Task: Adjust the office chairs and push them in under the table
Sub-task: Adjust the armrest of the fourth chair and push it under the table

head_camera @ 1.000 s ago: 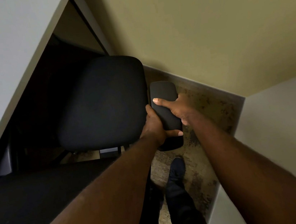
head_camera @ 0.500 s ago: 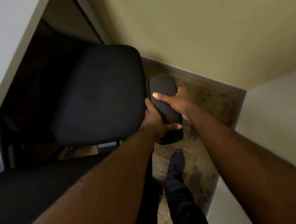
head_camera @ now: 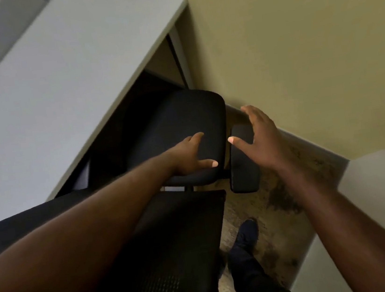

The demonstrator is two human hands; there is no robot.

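A black office chair stands below me, its seat (head_camera: 178,123) partly under the grey table (head_camera: 57,95) and its mesh backrest (head_camera: 174,241) nearest me. The chair's right armrest pad (head_camera: 243,171) shows beside the seat. My left hand (head_camera: 188,156) hovers over the seat's rear edge with fingers straight, holding nothing. My right hand (head_camera: 256,137) is spread open just above the armrest pad, apart from it.
A yellow wall (head_camera: 296,46) runs close along the chair's right side, with a baseboard and a strip of patterned carpet (head_camera: 286,197). A pale wall corner (head_camera: 376,195) juts in at the right. My dark shoe (head_camera: 244,234) stands on the carpet behind the armrest. The table has a grey inset panel (head_camera: 4,28).
Both hands have let go of the armrest pad and lifted off it with fingers spread. The view has swung up, showing more of the table top.
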